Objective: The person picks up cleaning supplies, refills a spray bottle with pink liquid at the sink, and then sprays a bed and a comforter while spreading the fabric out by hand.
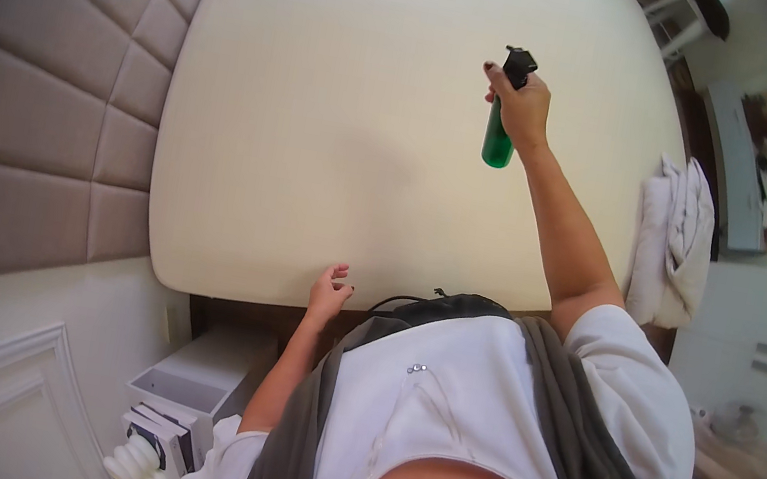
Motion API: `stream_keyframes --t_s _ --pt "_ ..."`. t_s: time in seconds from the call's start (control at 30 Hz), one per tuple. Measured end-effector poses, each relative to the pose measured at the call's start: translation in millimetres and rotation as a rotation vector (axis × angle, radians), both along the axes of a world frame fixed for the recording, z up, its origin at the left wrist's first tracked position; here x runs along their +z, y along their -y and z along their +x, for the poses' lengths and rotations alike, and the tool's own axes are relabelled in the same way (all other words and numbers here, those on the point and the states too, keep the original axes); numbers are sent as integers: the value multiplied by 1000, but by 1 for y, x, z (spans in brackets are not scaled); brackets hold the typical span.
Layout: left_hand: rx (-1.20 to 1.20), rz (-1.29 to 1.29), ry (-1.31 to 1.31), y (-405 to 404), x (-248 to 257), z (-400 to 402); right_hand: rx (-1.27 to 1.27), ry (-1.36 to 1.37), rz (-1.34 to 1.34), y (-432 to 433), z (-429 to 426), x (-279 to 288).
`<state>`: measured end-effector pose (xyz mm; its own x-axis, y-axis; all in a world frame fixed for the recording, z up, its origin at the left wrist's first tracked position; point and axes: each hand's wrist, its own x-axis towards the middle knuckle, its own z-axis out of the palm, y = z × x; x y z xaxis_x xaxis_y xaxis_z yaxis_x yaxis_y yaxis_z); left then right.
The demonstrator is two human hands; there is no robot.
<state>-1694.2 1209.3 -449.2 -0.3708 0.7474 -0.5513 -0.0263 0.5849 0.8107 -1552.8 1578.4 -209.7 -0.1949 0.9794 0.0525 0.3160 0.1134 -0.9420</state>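
Observation:
My right hand (pixel 525 109) is wrapped around a green spray bottle (pixel 498 144) with a black trigger head (pixel 518 64). The bottle is held over a bed mattress (pixel 316 99) with a plain cream surface, its head towards the far side. Whether its base touches the mattress cannot be told. My left hand (pixel 330 293) is by the mattress's near edge, fingers curled loosely apart and holding nothing. A soft shadow falls on the mattress between the two hands.
A padded headboard (pixel 31 119) lines the left side. Folded pale bedding (pixel 670 246) lies at the mattress's right edge. Below left stand a white nightstand (pixel 202 369), several books (pixel 164 435) and a white ribbed object (pixel 139 465). White cabinets (pixel 742 322) are at the right.

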Motion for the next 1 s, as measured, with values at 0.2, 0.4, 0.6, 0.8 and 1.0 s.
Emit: stream_keyframes --t_s 0.2,0.4,0.6,0.8,1.0 --pt "-205 22 -69 -44 36 37 -80 -88 83 22 124 -20" --pt "-313 38 -77 -93 61 120 -209 105 36 67 264 -56" --pt "-616 124 -50 -172 82 262 -319 253 65 100 407 -46" --pt "-1012 315 -114 -245 114 406 -650 -26 289 107 533 -26" --pt "-1134 357 -85 -288 152 499 -749 82 80 109 610 -6"
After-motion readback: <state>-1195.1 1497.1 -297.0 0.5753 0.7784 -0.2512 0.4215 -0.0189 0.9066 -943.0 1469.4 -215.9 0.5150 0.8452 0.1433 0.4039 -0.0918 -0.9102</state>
